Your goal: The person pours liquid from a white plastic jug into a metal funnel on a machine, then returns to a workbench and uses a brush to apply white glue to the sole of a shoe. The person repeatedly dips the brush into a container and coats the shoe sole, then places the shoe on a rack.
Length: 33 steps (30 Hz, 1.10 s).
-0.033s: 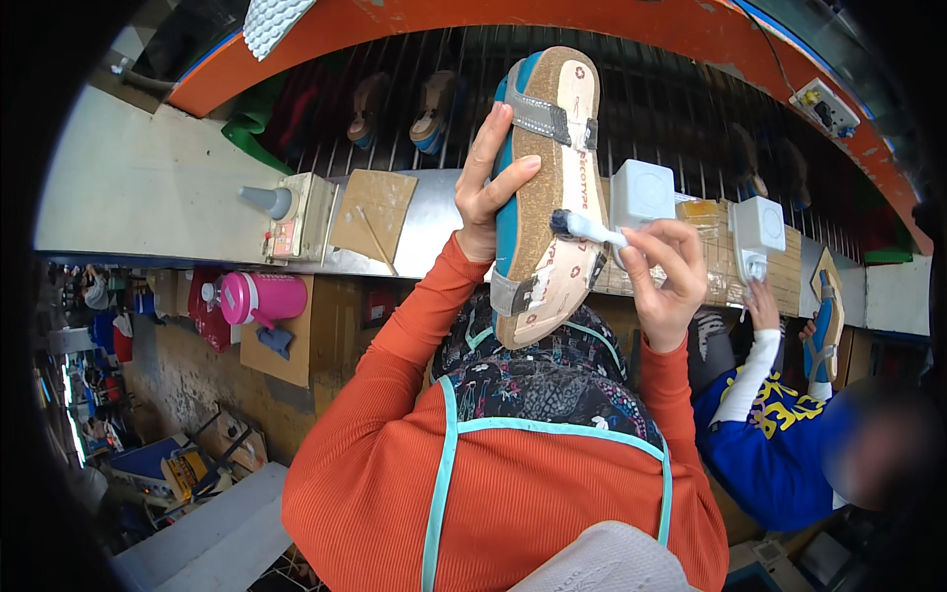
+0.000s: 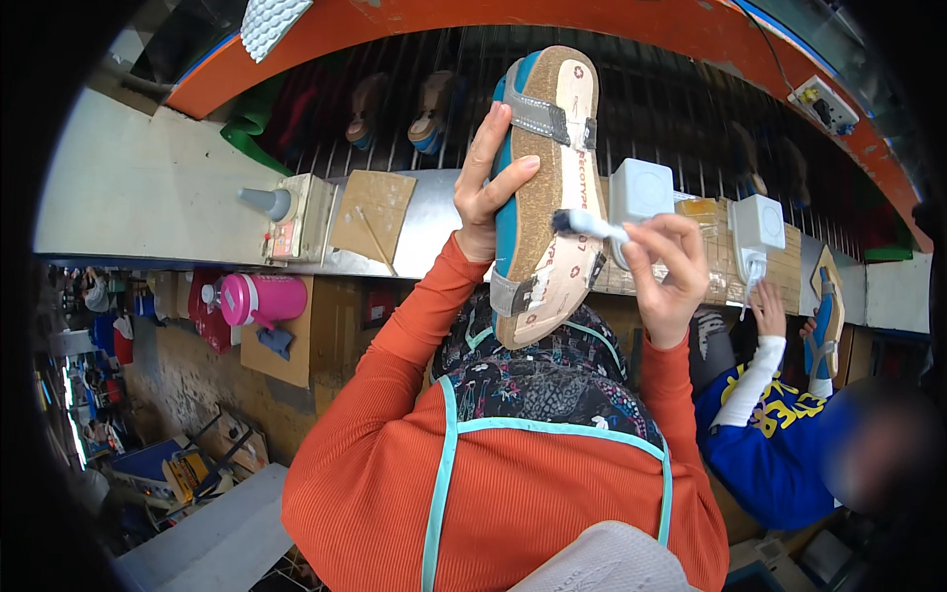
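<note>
Nothing has shifted since the earlier frame: the sandal (image 2: 546,197) stays upright above the metal bench (image 2: 414,222) edge, its cork sole turned to the brush. Left hand (image 2: 490,183) grips its side; right hand (image 2: 666,266) pinches the small brush (image 2: 590,226), bristles touching cork.

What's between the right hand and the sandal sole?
In the head view, a white brush bridges the right hand and the sandal sole, its dark tip on the cork.
</note>
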Tool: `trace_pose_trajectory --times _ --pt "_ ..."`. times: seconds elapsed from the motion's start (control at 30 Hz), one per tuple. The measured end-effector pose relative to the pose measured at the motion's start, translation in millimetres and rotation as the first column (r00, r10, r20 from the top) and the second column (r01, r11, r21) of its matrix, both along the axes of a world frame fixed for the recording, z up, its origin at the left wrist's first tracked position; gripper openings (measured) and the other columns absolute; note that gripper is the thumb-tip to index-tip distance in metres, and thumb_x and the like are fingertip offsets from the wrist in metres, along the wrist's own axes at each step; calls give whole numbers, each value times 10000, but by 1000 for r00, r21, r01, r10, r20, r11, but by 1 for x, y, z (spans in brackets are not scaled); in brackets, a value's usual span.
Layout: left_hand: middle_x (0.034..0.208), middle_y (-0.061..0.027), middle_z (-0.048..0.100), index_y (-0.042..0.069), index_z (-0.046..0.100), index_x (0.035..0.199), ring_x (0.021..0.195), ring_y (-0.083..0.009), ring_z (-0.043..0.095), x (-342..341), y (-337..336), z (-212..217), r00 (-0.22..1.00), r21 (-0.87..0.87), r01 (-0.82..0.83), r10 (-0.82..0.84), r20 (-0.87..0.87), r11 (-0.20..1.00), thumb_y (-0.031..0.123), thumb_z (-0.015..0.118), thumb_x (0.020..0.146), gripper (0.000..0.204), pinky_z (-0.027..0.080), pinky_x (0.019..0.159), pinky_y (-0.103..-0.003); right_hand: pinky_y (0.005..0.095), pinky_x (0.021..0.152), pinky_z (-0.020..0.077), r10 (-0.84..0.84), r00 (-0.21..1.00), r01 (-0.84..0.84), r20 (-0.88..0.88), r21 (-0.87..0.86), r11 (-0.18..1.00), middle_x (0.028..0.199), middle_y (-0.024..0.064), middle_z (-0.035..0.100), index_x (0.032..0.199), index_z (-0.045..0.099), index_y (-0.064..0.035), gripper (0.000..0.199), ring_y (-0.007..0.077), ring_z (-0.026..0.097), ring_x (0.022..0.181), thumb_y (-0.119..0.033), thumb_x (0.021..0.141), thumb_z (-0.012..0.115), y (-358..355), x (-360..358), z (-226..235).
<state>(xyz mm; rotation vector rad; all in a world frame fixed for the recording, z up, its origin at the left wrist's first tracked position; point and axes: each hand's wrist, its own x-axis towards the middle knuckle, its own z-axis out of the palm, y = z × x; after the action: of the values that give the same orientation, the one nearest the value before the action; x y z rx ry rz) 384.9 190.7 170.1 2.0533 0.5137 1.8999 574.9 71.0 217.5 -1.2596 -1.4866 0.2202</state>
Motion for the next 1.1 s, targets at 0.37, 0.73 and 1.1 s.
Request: trace_pose_trajectory --times 0.37,0.73,1.1 --pt "1417 -212 469 202 623 1153 1291 -423 472 8 7 0 999 47 -28 29 -16 998 149 818 692 503 431 1048 -482 275 693 397 -31 999 31 26 11 999 927 33 605 957 759 -83 214 118 526 698 -44 748 778 11 10 2" --pt "1411 -222 472 177 628 1166 1288 -413 480 11 13 -2 994 4 -104 104 -27 995 160 798 719 479 429 1052 -466 293 747 397 -114 992 106 61 131 986 941 29 616 958 761 -124 285 174 540 826 -58 686 814 -11 -11 -22" --pt "1407 -228 475 167 621 1186 1288 -414 479 15 18 -3 991 -46 -133 133 6 990 149 788 737 479 434 1048 -453 298 758 345 -207 972 197 114 94 976 965 26 622 962 763 -142 286 158 546 792 -99 686 822 -5 -4 -1"
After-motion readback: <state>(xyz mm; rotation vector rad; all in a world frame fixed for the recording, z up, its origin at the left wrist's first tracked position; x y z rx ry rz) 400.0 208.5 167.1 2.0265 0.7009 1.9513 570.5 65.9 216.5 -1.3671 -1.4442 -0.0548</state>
